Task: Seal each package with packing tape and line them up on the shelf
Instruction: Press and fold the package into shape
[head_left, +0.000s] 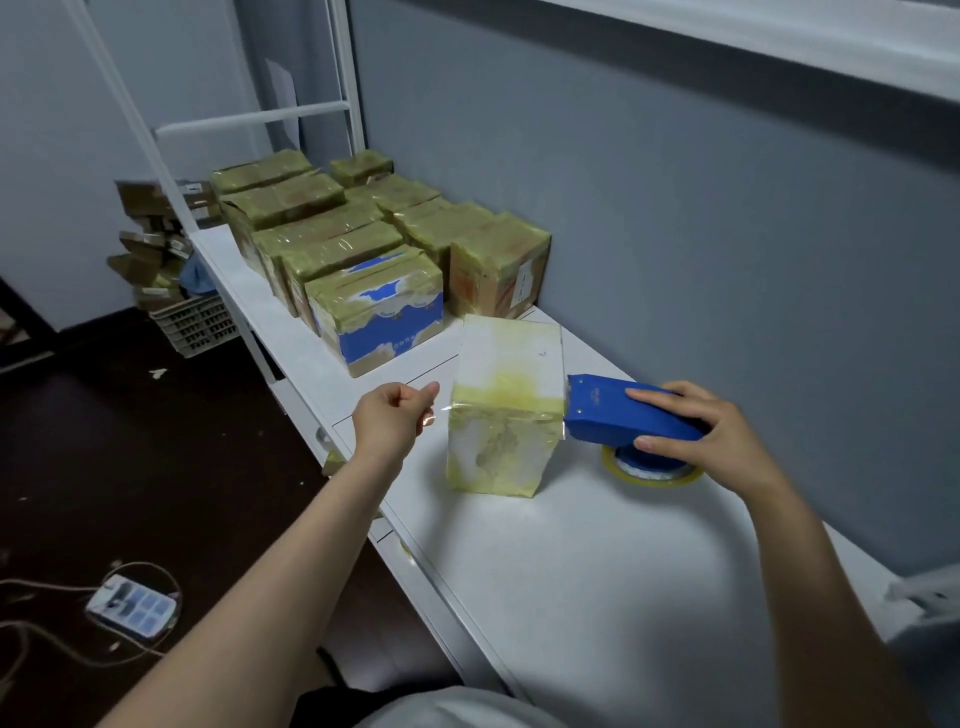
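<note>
A white package (501, 410) wrapped in yellowish tape stands upright on the white shelf (571, 561). My right hand (711, 431) grips a blue tape dispenser (623, 415), whose front edge touches the package's right side; its tape roll (652, 470) shows below. My left hand (397, 421) pinches the free end of a clear tape strip (441, 410) at the package's left side. The strip runs across the package's front face between the two hands.
Several taped packages (363, 244) stand in rows at the far end of the shelf, the nearest one blue and white (384, 312). A grey wall (675, 234) runs along the right. A crate (195, 322) and a power strip (130, 605) lie on the dark floor at left.
</note>
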